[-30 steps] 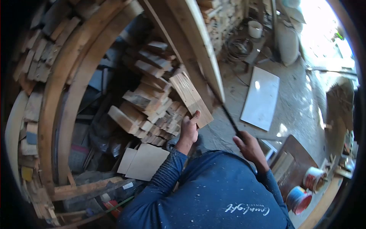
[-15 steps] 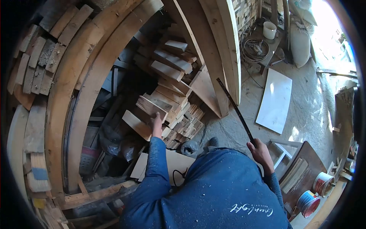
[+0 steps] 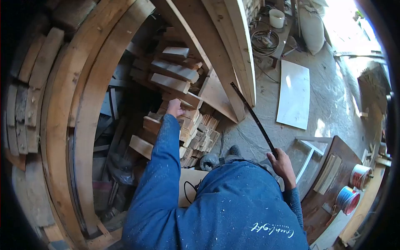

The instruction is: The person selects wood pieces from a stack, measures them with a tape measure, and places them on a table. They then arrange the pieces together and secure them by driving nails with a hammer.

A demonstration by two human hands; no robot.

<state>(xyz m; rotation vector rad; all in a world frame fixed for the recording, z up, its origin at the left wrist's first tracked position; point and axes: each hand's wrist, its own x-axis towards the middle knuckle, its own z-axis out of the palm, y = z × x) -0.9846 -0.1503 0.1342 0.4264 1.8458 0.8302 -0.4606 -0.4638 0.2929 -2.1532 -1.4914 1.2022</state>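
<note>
Shifted the left hand [image 3: 174, 109] farther along the wood stack [image 3: 190, 121] than half a second ago, seemingly done at the near end; cannot tell if clamped or merely resting there. Still clamping the black strip [image 3: 254, 113] in the right hand [image 3: 283, 165], right of the stack.

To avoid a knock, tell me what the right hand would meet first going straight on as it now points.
Probably the leaning wooden planks; the black strip in the right hand overlaps them in view, but depth is unclear.
</note>
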